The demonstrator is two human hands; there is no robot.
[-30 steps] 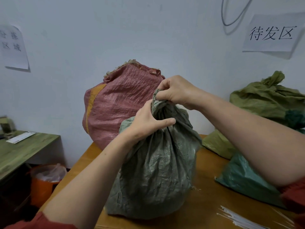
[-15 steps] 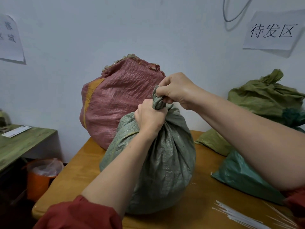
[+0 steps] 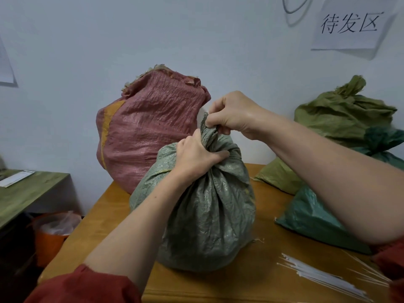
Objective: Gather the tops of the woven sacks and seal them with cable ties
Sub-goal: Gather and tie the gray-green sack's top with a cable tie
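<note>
nearest, at the front right of the bench, lies a loose bundle of white cable ties. their length runs from mid-bench toward the front right corner, close under the right forearm. just beyond, mid-bench, stands the grey-green sack, full and upright, its gathered neck pointing straight up. the left hand is closed round the base of that neck, fingers wrapped over the bunched cloth. the right hand sits directly above it, pinching the frayed tip. no tie shows on the neck.

the coming move likely turns on this: the ties lie below and to the right of both hands, on the right hand's side, with only bare bench between. so the right hand looks the one to let go and fetch 1 while the left holds the neck choked. the tie would then go crosswise round the upright neck, in the short stretch between the 2 hands.

right of the sack a flat teal sack lies near the ties, with a flat olive sack behind it. farther back a pink-red sack, top ungathered, stands behind the grey-green one; whether they touch i cannot tell. at far right rests a green sack with a bunched top. low on the left an orange bucket sits on the floor.
</note>
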